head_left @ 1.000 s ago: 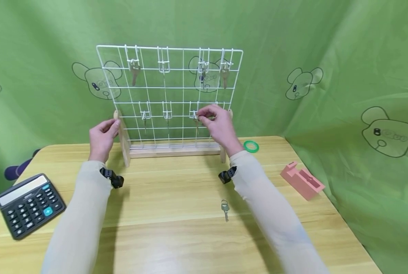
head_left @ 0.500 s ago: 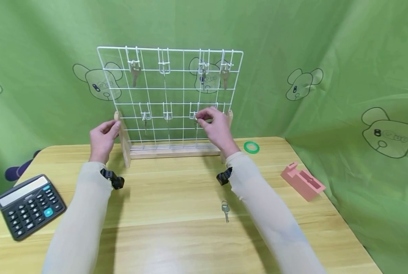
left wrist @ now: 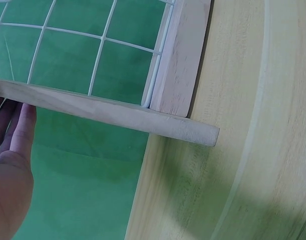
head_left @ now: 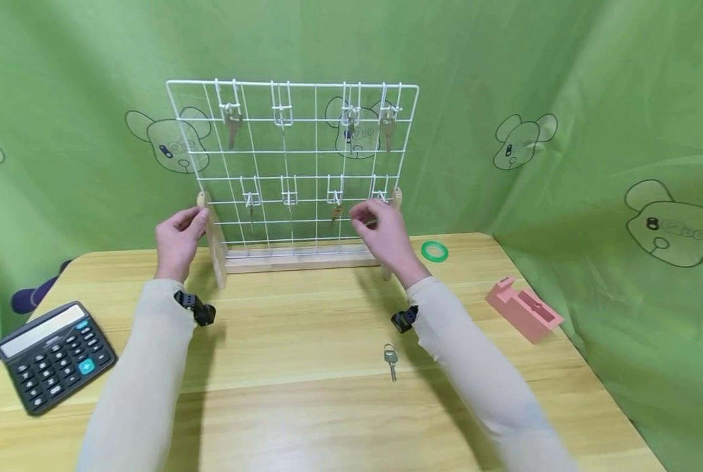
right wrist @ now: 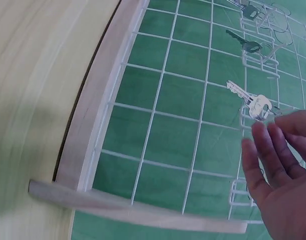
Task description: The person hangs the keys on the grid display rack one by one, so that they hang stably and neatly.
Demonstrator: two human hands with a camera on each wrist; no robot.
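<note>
A white wire grid rack [head_left: 316, 151] on a wooden stand carries two rows of hooks, most with keys on them. With its fingers, my left hand [head_left: 176, 241] holds the rack's left wooden side post [head_left: 212, 246]; in the left wrist view the fingertips are hidden behind the post. Just right of a key [head_left: 337, 211] on a lower-row hook [head_left: 335, 195], my right hand [head_left: 386, 237] is off the rack with nothing between its fingers. The right wrist view has the same silver key [right wrist: 258, 106] hanging beside my fingertips. One loose key [head_left: 391, 358] lies on the table.
A black calculator [head_left: 55, 357] lies at the table's left. Near the right side are a green ring [head_left: 434, 251] and a pink tape dispenser [head_left: 524, 310]. Green cloth [head_left: 469, 72] hangs behind the rack and along the right.
My right hand has let go of the key at the lower-row hook and moved right and slightly down. The key now hangs there by itself. My left hand keeps its place.
</note>
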